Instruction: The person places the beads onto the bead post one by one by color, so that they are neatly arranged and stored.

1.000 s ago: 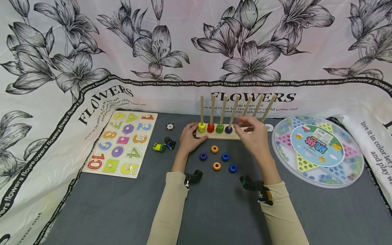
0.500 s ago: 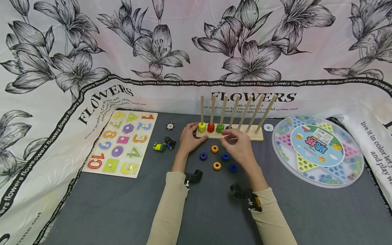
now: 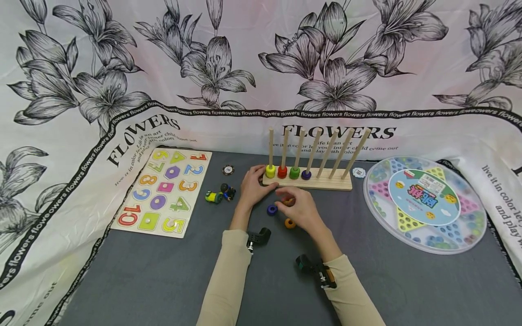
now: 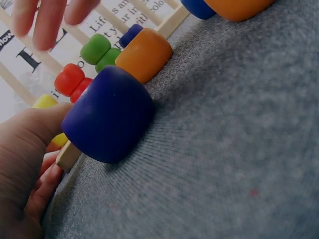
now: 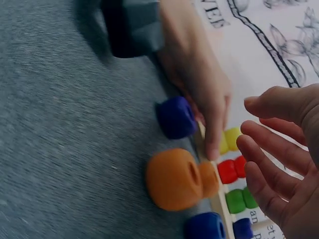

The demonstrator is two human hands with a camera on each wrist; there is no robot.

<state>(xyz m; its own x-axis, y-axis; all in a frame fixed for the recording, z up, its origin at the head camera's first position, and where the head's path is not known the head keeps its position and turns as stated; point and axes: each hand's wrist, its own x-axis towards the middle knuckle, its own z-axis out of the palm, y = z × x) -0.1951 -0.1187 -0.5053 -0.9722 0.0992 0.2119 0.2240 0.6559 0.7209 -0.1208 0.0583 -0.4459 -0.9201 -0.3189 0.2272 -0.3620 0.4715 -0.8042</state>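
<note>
At the left end of a wooden peg board [image 3: 334, 182], my left hand [image 3: 253, 188] grips the base, thumb in front and fingers behind. Yellow [image 3: 270, 171], red [image 3: 282, 172], green [image 3: 294, 172] and purple [image 3: 306, 174] beads sit on the first pegs; the other pegs are bare. My right hand [image 3: 302, 208] hovers over the loose beads with fingers apart, holding nothing. A loose purple bead [image 3: 272, 209] and an orange bead [image 3: 290, 223] lie before the board. Another orange bead shows partly behind the right fingers. A blue bead [image 5: 204, 226], hidden in the head view, appears in the right wrist view.
A number and shape puzzle board [image 3: 163, 192] lies at left, beside a small toy figure [image 3: 220, 194] and a dark chip [image 3: 228, 170]. A pale chip [image 3: 359, 173] and a round marble game box [image 3: 424, 203] are at right. Flowered cloth [image 3: 228, 81] stands behind.
My right hand has moved left and toward me, from the peg board's right part to above the loose beads. The left hand stays on the board's end. The view has shifted slightly.
</note>
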